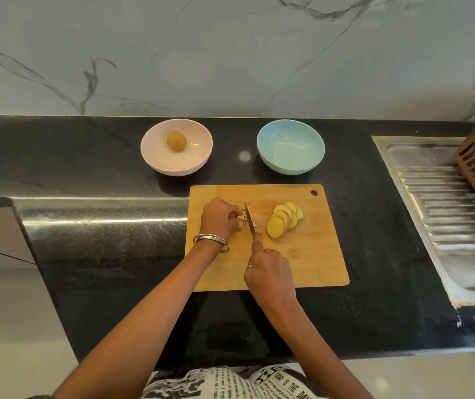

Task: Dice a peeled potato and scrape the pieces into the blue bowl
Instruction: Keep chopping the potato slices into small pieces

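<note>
Under the left hand (pixel 221 215), on the wooden cutting board (pixel 311 263), lies the part of the potato now being diced: its fingers are curled over a small stack of potato pieces (pixel 242 215), pinning them so they cannot slide. Just to the right of those knuckles stands the knife (pixel 249 220), blade down in the pieces. The right hand (pixel 269 273) is clenched round the handle, which it hides, with the forefinger laid along the blade's spine, probably to steady the cut.

Right of the blade, a fanned row of potato slices (pixel 284 219) waits its turn, set apart so the knife has room. Beyond both hands, at the far side of the table (pixel 86 156), the blue bowl (pixel 291 146) sits empty, close behind the board, so the dice can later be scraped straight in. Left of it, a pink bowl (pixel 176 147) holds one whole potato (pixel 177 140). Dicing looks early; most slices remain uncut.
</note>
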